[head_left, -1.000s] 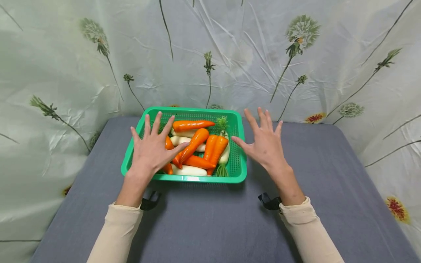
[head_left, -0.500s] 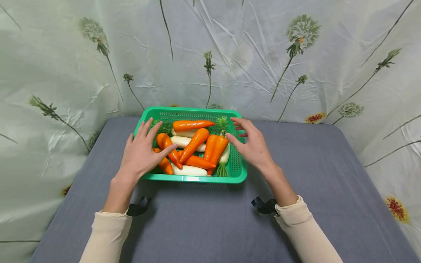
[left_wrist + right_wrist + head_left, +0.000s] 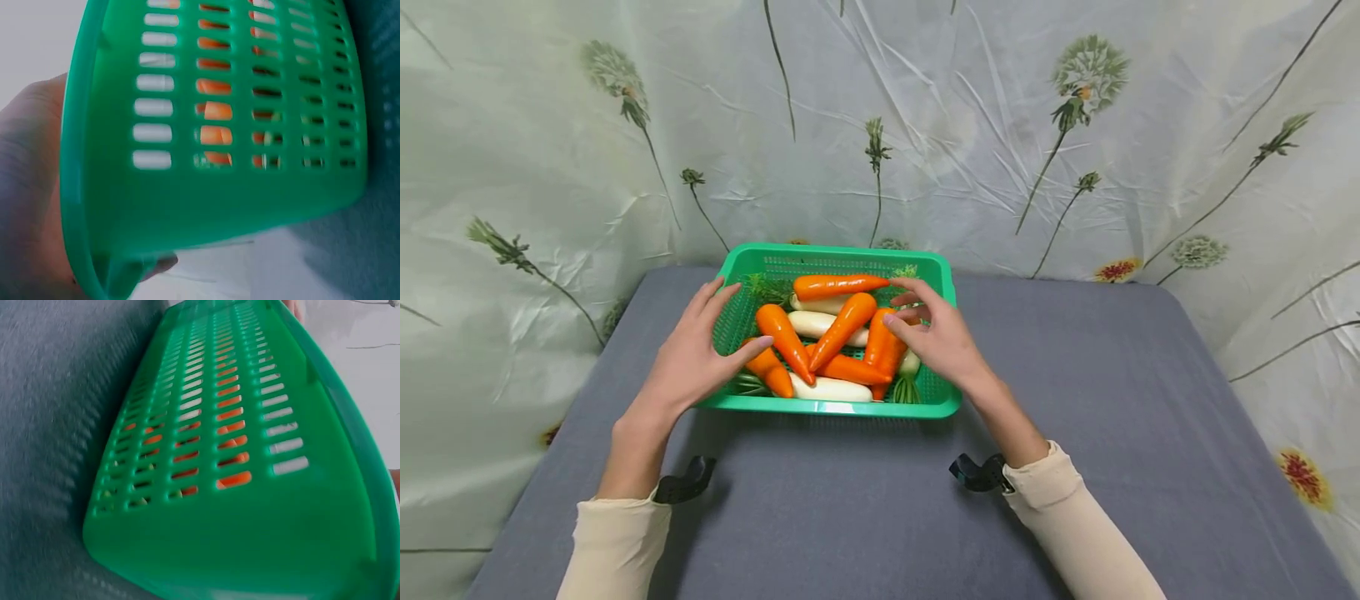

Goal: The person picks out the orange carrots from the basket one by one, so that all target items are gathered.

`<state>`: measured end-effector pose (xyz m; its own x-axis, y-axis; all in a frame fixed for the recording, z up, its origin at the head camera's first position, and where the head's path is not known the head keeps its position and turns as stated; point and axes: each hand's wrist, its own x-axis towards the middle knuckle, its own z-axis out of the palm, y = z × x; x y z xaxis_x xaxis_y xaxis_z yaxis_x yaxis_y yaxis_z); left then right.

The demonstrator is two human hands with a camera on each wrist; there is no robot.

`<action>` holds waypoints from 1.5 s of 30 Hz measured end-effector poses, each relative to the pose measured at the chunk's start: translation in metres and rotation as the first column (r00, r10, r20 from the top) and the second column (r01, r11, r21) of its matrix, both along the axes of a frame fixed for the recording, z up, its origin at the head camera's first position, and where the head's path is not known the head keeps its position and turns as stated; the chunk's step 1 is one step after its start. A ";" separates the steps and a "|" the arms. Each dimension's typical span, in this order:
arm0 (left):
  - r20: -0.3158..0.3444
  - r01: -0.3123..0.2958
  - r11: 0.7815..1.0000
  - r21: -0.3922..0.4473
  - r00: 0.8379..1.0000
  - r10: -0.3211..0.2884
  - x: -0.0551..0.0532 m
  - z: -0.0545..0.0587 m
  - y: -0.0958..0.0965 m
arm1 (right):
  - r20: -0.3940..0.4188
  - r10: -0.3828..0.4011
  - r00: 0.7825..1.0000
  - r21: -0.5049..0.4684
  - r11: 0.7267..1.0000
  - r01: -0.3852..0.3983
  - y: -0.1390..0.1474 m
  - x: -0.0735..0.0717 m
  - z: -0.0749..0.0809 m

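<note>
At left rim of green perforated plastic basket (image 3: 835,407) on grey cloth-covered table (image 3: 865,517): left hand (image 3: 688,358), unclenched, loosely curved. Over glossy orange carrots (image 3: 847,327) inside: right hand (image 3: 943,340), unclenched; cannot tell whether touching.

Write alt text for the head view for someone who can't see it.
A person's left hand and right hand are over opposite ends of a green basket of carrots and white radishes. It sits on a gray table in front of a flowered cloth.

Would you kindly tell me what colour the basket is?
The basket is green, clearest in the head view.
</note>
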<state>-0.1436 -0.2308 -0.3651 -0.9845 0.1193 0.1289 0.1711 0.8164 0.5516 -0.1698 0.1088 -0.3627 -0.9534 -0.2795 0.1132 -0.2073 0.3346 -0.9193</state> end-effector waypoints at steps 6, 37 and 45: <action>0.058 0.026 0.998 0.057 0.998 -0.029 0.002 -0.001 -0.013 | 0.087 0.033 0.996 -0.035 0.999 -0.030 -0.009 -0.001 -0.002; 0.317 0.077 0.971 0.226 0.937 -0.148 0.013 -0.018 -0.047 | 0.211 0.208 0.955 0.093 0.968 -0.231 -0.037 -0.009 -0.010; 0.312 0.091 0.960 0.264 0.934 -0.174 0.011 -0.021 -0.049 | 0.262 0.240 0.935 0.148 0.947 -0.285 -0.043 -0.016 -0.009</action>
<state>-0.1328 -0.2803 -0.3859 -0.9530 0.2581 -0.1584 0.0433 0.6338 0.7723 -0.1856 0.0662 -0.3713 -0.8358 -0.5176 -0.1833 -0.0931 0.4625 -0.8817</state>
